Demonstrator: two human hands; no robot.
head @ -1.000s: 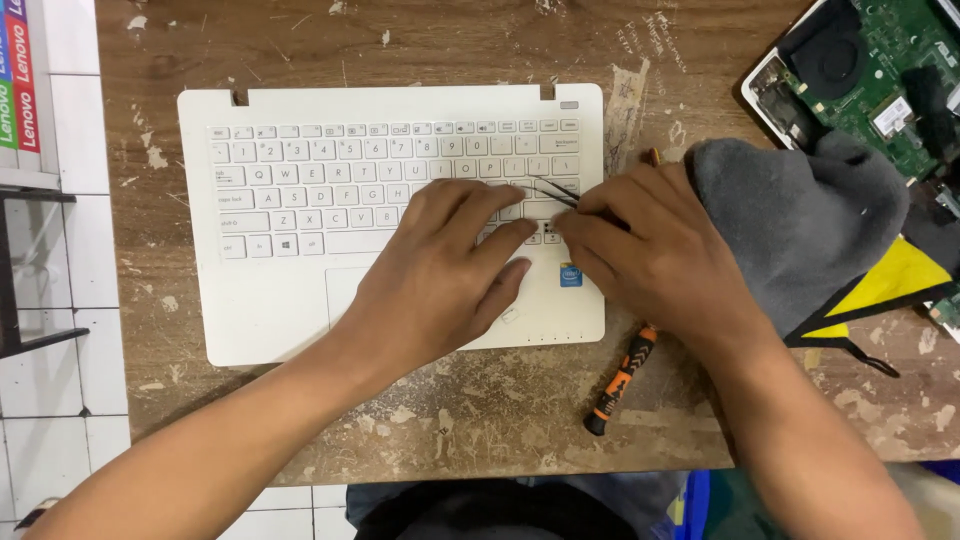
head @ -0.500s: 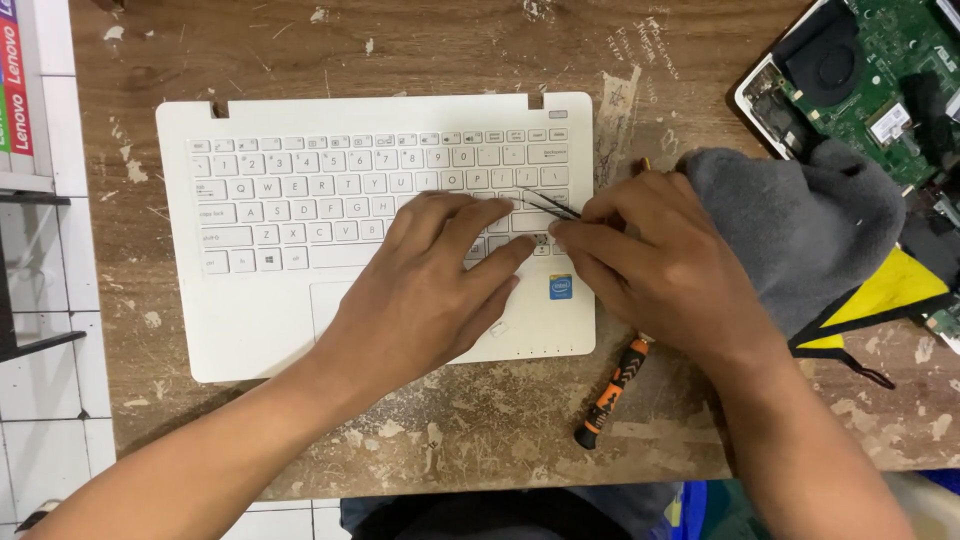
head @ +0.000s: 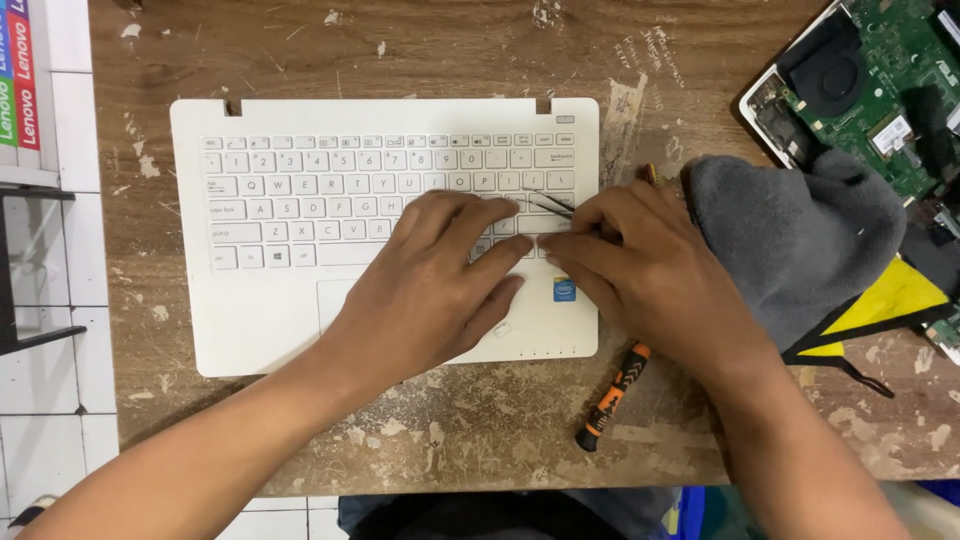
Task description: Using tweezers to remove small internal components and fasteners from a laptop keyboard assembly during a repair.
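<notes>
In the head view a white plastic laptop keyboard deck, detached from any screen, lies flat on a worn, paint-flecked wooden table, left of its middle. The deck has two hinge notches along its far edge, rows of pale keys with grey legends, a touchpad outline near the front and a small blue square sticker at the lower right. The left hand lies palm down over the lower right keys and the palm rest, fingers spread fairly wide and flat, pressing the deck and holding nothing. The right hand is curled narrow, pinching thin dark metal tweezers whose tips reach to the keys at the right end of the keyboard. Just right of this hand a crumpled grey cloth lies over a yellow and black fabric piece. An orange and black screwdriver lies on the table near the front right corner of the deck. A bare green laptop mainboard with a black fan is cut off at the upper right corner. The hands hide the keys below them, and what the tweezer tips grip cannot be made out
</notes>
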